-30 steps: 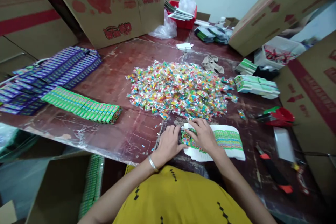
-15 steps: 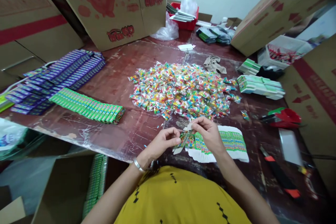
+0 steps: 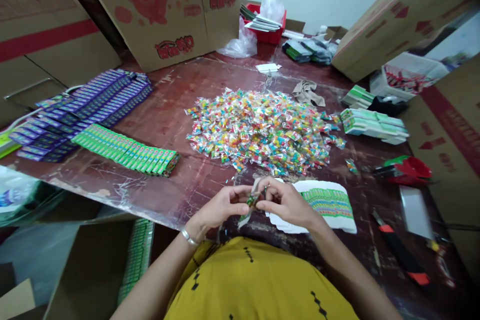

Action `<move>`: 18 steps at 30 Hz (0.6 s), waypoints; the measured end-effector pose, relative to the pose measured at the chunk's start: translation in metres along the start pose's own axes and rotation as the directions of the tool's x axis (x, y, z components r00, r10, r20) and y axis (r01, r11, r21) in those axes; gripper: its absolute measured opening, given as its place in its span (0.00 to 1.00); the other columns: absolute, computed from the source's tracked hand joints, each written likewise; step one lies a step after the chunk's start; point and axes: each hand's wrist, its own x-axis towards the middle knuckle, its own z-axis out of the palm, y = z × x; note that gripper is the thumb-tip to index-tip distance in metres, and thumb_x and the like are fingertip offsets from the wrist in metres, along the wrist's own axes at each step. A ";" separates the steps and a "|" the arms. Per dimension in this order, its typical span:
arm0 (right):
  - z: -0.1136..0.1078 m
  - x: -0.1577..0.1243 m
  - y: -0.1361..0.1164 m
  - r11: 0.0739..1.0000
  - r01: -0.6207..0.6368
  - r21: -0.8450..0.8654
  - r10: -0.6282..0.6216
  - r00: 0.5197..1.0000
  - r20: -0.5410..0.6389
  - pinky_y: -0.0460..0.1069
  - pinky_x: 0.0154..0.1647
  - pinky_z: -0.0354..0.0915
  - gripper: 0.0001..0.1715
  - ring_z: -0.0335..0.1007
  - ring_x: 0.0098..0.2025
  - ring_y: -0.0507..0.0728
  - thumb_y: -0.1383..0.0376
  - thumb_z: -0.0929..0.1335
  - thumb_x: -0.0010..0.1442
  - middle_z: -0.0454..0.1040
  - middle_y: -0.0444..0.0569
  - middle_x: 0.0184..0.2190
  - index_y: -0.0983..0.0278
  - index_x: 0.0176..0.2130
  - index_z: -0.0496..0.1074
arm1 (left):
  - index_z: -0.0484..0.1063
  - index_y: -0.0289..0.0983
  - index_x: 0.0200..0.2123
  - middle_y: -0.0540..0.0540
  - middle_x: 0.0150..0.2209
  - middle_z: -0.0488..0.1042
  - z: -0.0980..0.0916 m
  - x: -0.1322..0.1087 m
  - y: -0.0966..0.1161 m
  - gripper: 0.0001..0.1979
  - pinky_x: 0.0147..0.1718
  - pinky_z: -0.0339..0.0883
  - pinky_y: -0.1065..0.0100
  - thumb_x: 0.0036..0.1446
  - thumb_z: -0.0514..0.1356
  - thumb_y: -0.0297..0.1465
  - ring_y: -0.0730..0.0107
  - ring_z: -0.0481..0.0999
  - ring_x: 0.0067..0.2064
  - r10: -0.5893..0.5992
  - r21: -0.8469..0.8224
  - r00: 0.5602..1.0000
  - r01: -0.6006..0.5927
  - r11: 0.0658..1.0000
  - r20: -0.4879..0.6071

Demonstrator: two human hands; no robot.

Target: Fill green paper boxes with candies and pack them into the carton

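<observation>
Between my two hands is a small green printed carton point(image 3: 246, 216) with white flaps, held off the table at the front edge. My left hand point(image 3: 228, 206) pinches it from the left between thumb and fingers. From the right, the thumb and curled fingers of my right hand point(image 3: 283, 201) close on its upper end. Under and beside my right hand lies a fanned row of flat green cartons point(image 3: 326, 202) with white flaps. Just beyond my hands spreads a big heap of small clear packets of colourful candy point(image 3: 258, 130).
At left lie a row of green filled boxes point(image 3: 127, 149) and stacked purple boxes point(image 3: 86, 105). A box cutter point(image 3: 401, 250), red tape dispenser point(image 3: 408, 170) and more flat cartons point(image 3: 375, 124) are at right. Large cardboard boxes point(image 3: 161, 10) stand behind; an open box point(image 3: 90, 265) sits below left.
Both hands have drawn the green carton off the fanned row, toward the left. My right hand has shifted left and its fingers have curled around the carton's end.
</observation>
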 end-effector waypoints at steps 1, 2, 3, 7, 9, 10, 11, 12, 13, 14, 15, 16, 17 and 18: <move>-0.002 0.001 0.000 0.998 -0.036 0.050 0.033 0.998 0.058 0.44 0.24 0.54 0.13 0.57 0.22 0.47 0.57 0.71 0.58 0.63 0.37 0.20 0.62 0.39 0.69 | 0.76 0.34 0.45 0.44 0.40 0.78 0.000 -0.002 0.001 0.21 0.41 0.65 0.68 0.48 0.71 0.34 0.63 0.75 0.42 -0.020 0.044 1.000 0.019 0.999 0.014; -0.004 0.003 0.001 0.994 -0.059 0.090 0.052 0.996 0.079 0.43 0.24 0.54 0.13 0.57 0.21 0.47 0.57 0.72 0.57 0.63 0.37 0.19 0.63 0.36 0.69 | 0.77 0.33 0.43 0.45 0.37 0.78 0.000 -0.003 0.002 0.18 0.40 0.65 0.69 0.50 0.69 0.34 0.64 0.75 0.40 -0.032 0.081 0.999 0.031 0.996 0.012; -0.004 0.004 0.002 0.990 -0.067 0.127 0.062 0.997 0.043 0.43 0.23 0.54 0.14 0.57 0.21 0.47 0.57 0.72 0.56 0.64 0.37 0.19 0.63 0.36 0.69 | 0.77 0.33 0.42 0.45 0.36 0.77 -0.001 -0.004 0.002 0.16 0.38 0.66 0.69 0.52 0.68 0.35 0.66 0.75 0.37 -0.031 0.104 0.999 0.032 0.994 -0.016; 0.007 0.009 0.007 0.967 0.011 0.256 0.081 0.935 -0.345 0.44 0.32 0.65 0.24 0.70 0.32 0.51 0.59 0.73 0.55 0.74 0.43 0.32 0.60 0.50 0.68 | 0.76 0.34 0.45 0.44 0.40 0.77 0.001 -0.002 -0.001 0.16 0.41 0.68 0.67 0.56 0.65 0.36 0.64 0.75 0.40 0.106 0.105 0.959 -0.081 0.991 -0.262; 0.020 0.011 0.012 0.950 0.033 0.310 0.092 0.920 -0.381 0.47 0.38 0.69 0.23 0.73 0.39 0.54 0.59 0.73 0.54 0.75 0.48 0.40 0.60 0.49 0.70 | 0.76 0.34 0.43 0.44 0.41 0.76 0.005 0.001 -0.006 0.14 0.42 0.68 0.67 0.54 0.66 0.35 0.65 0.74 0.41 0.195 0.128 0.907 -0.158 0.979 -0.373; 0.028 0.012 0.014 0.941 0.038 0.337 0.099 0.920 -0.380 0.47 0.39 0.70 0.21 0.73 0.40 0.55 0.59 0.73 0.55 0.76 0.49 0.41 0.60 0.47 0.71 | 0.75 0.34 0.42 0.44 0.40 0.76 0.008 0.003 -0.009 0.14 0.41 0.68 0.68 0.54 0.66 0.34 0.66 0.74 0.40 0.237 0.147 0.874 -0.191 0.970 -0.425; 0.035 0.013 0.016 0.931 0.046 0.361 0.107 0.913 -0.393 0.48 0.40 0.70 0.18 0.73 0.39 0.55 0.58 0.72 0.56 0.76 0.49 0.40 0.61 0.46 0.72 | 0.74 0.35 0.43 0.46 0.38 0.75 0.012 0.004 -0.012 0.15 0.39 0.68 0.70 0.53 0.67 0.33 0.67 0.74 0.39 0.277 0.167 0.834 -0.224 0.960 -0.477; 0.041 0.015 0.019 0.925 0.059 0.377 0.115 0.899 -0.424 0.48 0.39 0.70 0.17 0.73 0.38 0.55 0.58 0.71 0.57 0.76 0.49 0.38 0.62 0.46 0.72 | 0.73 0.37 0.46 0.47 0.37 0.75 0.015 0.005 -0.015 0.17 0.38 0.68 0.71 0.53 0.67 0.33 0.69 0.74 0.38 0.318 0.194 0.789 -0.253 0.948 -0.526; 0.047 0.016 0.021 0.923 0.076 0.377 0.117 0.879 -0.462 0.48 0.38 0.70 0.18 0.73 0.37 0.54 0.59 0.71 0.58 0.76 0.49 0.37 0.61 0.48 0.71 | 0.70 0.38 0.50 0.49 0.36 0.74 0.018 0.005 -0.017 0.21 0.37 0.69 0.71 0.53 0.67 0.32 0.70 0.73 0.37 0.359 0.228 0.743 -0.278 0.933 -0.564; 0.052 0.017 0.023 0.928 0.088 0.363 0.111 0.862 -0.495 0.48 0.37 0.70 0.21 0.73 0.36 0.54 0.59 0.70 0.59 0.75 0.48 0.36 0.61 0.51 0.70 | 0.67 0.40 0.55 0.50 0.35 0.73 0.020 0.005 -0.019 0.25 0.37 0.69 0.72 0.53 0.67 0.31 0.72 0.73 0.36 0.396 0.267 0.707 -0.293 0.918 -0.585; 0.055 0.018 0.025 0.937 0.094 0.336 0.100 0.851 -0.515 0.47 0.37 0.70 0.23 0.72 0.36 0.53 0.59 0.69 0.59 0.75 0.48 0.37 0.60 0.53 0.69 | 0.64 0.42 0.57 0.50 0.35 0.72 0.022 0.004 -0.021 0.28 0.37 0.69 0.72 0.54 0.66 0.31 0.73 0.73 0.35 0.425 0.306 0.688 -0.297 0.905 -0.588; 0.057 0.019 0.026 0.949 0.094 0.302 0.083 0.848 -0.524 0.46 0.36 0.69 0.24 0.71 0.35 0.52 0.60 0.69 0.60 0.74 0.48 0.37 0.59 0.55 0.68 | 0.63 0.42 0.59 0.50 0.36 0.72 0.023 0.003 -0.021 0.29 0.37 0.69 0.73 0.55 0.65 0.31 0.74 0.73 0.35 0.439 0.338 0.689 -0.288 0.896 -0.577; 0.058 0.019 0.027 0.960 0.093 0.265 0.063 0.849 -0.525 0.46 0.35 0.69 0.24 0.70 0.34 0.52 0.60 0.68 0.60 0.73 0.47 0.38 0.58 0.56 0.68 | 0.63 0.43 0.59 0.50 0.36 0.72 0.022 0.002 -0.021 0.28 0.36 0.69 0.73 0.56 0.65 0.31 0.74 0.73 0.35 0.440 0.361 0.704 -0.272 0.892 -0.557; 0.058 0.020 0.028 0.969 0.094 0.229 0.040 0.853 -0.520 0.46 0.34 0.68 0.24 0.70 0.34 0.51 0.60 0.68 0.61 0.73 0.47 0.38 0.58 0.56 0.68 | 0.65 0.42 0.58 0.50 0.37 0.72 0.021 0.001 -0.020 0.26 0.36 0.69 0.74 0.56 0.64 0.32 0.74 0.73 0.35 0.429 0.372 0.730 -0.253 0.893 -0.533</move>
